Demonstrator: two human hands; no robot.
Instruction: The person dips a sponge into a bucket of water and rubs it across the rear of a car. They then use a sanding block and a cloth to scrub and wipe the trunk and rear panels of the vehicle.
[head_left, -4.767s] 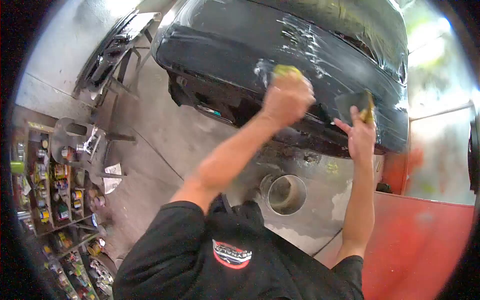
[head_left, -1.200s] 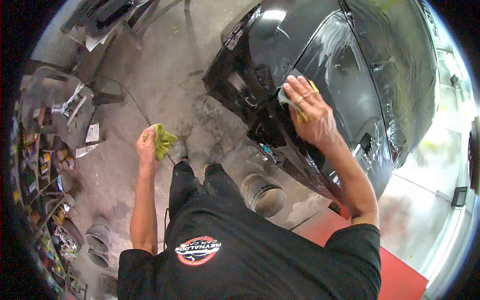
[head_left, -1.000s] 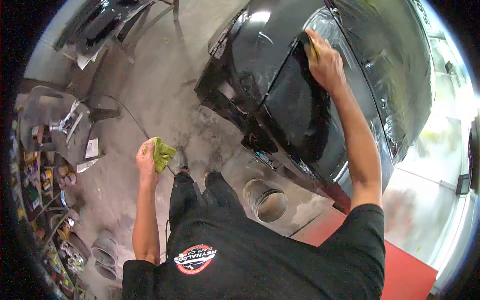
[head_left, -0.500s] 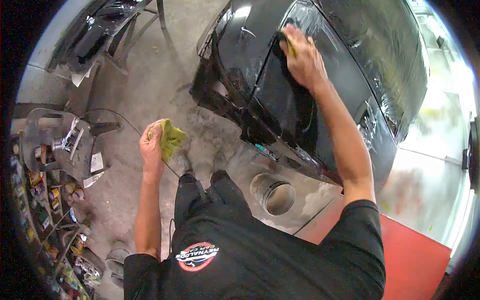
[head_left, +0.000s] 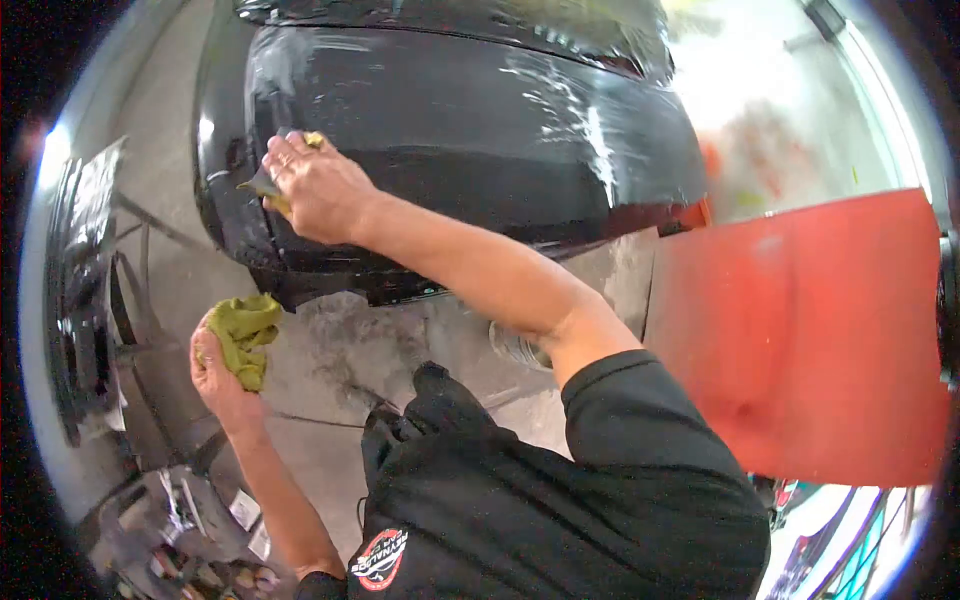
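Note:
My right hand (head_left: 325,195) is pressed flat-fingered against the glossy black car hood (head_left: 430,120), near its left end. Under the fingers is a thin yellow-and-grey sanding pad (head_left: 262,187); only its edges show. Whitish wet streaks mark the hood around the hand and further right. Low on the left, apart from the car, my left hand (head_left: 212,370) grips a crumpled yellow-green cloth (head_left: 245,330), which hangs over the fingers.
A large red panel (head_left: 800,340) stands at the right. Partly behind my right arm is a bucket (head_left: 515,345) on the floor. A grey chair (head_left: 160,515) with items on it is at lower left, below a black part on a stand (head_left: 85,290).
The view has swung to the right, bringing the red panel in fully. My right hand has stayed on the hood with the sanding pad; my left still holds the cloth.

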